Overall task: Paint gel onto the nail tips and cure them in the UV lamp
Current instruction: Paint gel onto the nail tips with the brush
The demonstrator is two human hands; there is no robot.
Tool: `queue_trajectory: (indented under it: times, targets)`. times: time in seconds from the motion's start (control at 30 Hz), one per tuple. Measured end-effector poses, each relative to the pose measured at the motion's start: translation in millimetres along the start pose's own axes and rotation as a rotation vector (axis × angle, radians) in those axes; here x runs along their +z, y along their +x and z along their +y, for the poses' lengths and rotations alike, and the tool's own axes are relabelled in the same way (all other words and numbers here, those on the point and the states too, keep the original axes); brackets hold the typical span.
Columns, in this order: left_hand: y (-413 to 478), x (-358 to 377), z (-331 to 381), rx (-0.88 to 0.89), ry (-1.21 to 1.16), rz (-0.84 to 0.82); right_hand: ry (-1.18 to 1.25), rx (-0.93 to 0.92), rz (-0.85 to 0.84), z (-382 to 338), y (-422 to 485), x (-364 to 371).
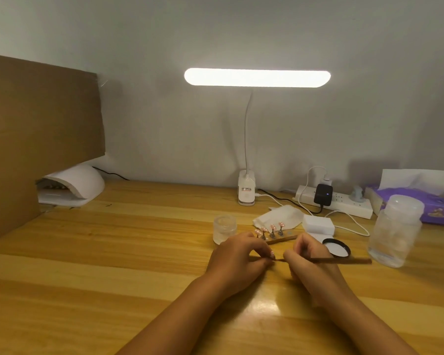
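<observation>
Head view | my left grip (237, 257) pinches one nail tip (272, 254) over the surface (113, 252), near its middle | my right grip (308, 254) holds a brush (344, 261), bristle end at that nail tip | four more nail tips (273, 226) stand on a holder (280, 240) just behind my hands | UV lamp (72, 185) at far left corner | desk lamp label (246, 189) too blurred to read

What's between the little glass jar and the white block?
In the head view, a row of nail tips stands between the jar and the white block, with a crumpled tissue just behind.
</observation>
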State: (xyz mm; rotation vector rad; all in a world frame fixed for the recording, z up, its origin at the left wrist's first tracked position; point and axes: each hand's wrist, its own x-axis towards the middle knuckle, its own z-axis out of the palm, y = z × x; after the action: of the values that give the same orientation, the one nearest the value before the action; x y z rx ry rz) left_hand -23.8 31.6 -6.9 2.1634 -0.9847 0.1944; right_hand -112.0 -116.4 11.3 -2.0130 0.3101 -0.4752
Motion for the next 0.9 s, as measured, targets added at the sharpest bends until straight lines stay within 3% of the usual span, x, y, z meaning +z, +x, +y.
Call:
queue_trajectory:
  times: [0.9]
  targets:
    - [-0.5, -0.5, -0.5, -0.011, 0.003, 0.001, 0.008, -0.005, -0.017, 0.0, -1.1, -0.5]
